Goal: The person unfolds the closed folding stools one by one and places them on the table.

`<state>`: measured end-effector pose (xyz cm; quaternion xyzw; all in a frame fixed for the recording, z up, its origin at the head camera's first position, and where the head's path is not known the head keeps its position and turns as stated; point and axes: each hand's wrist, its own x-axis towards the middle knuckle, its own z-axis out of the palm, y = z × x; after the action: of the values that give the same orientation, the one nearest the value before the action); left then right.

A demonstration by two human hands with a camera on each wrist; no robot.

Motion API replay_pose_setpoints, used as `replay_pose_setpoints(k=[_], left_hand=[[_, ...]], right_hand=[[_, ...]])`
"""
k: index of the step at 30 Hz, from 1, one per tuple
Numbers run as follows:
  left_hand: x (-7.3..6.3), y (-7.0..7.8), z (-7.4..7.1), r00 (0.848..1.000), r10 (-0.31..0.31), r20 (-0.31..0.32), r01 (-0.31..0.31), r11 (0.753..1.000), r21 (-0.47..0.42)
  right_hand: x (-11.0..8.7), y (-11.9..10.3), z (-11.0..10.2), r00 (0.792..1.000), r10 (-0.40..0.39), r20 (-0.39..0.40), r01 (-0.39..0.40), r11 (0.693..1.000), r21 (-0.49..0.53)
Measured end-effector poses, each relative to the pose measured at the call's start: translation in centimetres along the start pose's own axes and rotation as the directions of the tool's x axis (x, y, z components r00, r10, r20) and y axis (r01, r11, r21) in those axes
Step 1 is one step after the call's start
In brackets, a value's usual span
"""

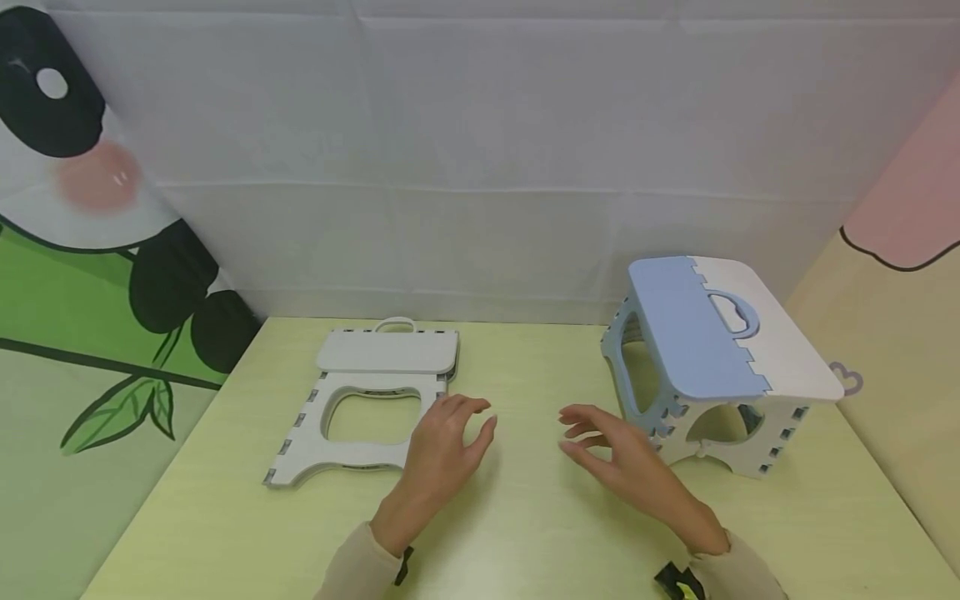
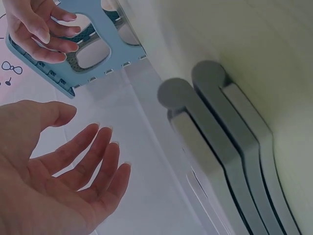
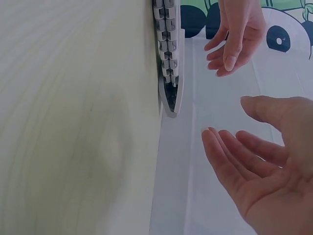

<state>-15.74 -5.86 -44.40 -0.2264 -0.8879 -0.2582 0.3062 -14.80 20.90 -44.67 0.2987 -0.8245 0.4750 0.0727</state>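
Observation:
A white folding step stool (image 1: 390, 350) lies folded flat on the left of the table, its carry handle toward the wall. My left hand (image 1: 447, 446) hovers by its right side, fingers loosely bent and holding nothing; in the head view it overlaps the stool's lower right leg. On the right stands a blue and white folding step stool (image 1: 675, 333), unfolded on its legs, with a blue handle on top. Beside its near left corner is my right hand (image 1: 622, 458), palm turned inward, fingers relaxed with nothing between them. The hands face each other across a gap.
Both stools rest on a pale yellow-green table (image 1: 517, 533). A white sheet (image 1: 480, 167) hangs behind the back edge. Printed walls with a cartoon panda (image 1: 97, 175) on the left and a pink shape (image 1: 915, 183) on the right flank the table.

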Motion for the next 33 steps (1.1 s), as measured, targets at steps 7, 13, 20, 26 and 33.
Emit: replay_pose_setpoints(k=[7,13,20,26,33], left_hand=[[-0.4,-0.9,-0.6,1.0,-0.012,0.007,0.011,1.0,0.016],[-0.6,-1.5,-0.9,1.0,-0.022,0.014,0.021,0.999,0.024],[-0.9,-2.3,-1.5,0.999,-0.036,0.034,0.034,0.998,0.051],[-1.0,-2.8,-1.9,0.997,-0.068,0.045,0.065,0.997,0.052],[-1.4,-3.3,-2.4,0.996,-0.078,0.043,0.076,0.996,0.052]], right_hand=[[0.6,0.1,0.8,1.0,0.011,0.018,-0.011,1.0,0.02],[1.1,0.2,1.6,1.0,0.001,0.023,-0.002,0.999,0.045],[1.6,0.1,2.2,0.999,-0.005,0.042,0.002,0.997,0.079],[2.1,0.0,3.1,0.998,-0.03,0.063,0.024,0.995,0.093],[2.6,-0.1,4.0,0.996,-0.009,0.086,0.001,0.995,0.1]])
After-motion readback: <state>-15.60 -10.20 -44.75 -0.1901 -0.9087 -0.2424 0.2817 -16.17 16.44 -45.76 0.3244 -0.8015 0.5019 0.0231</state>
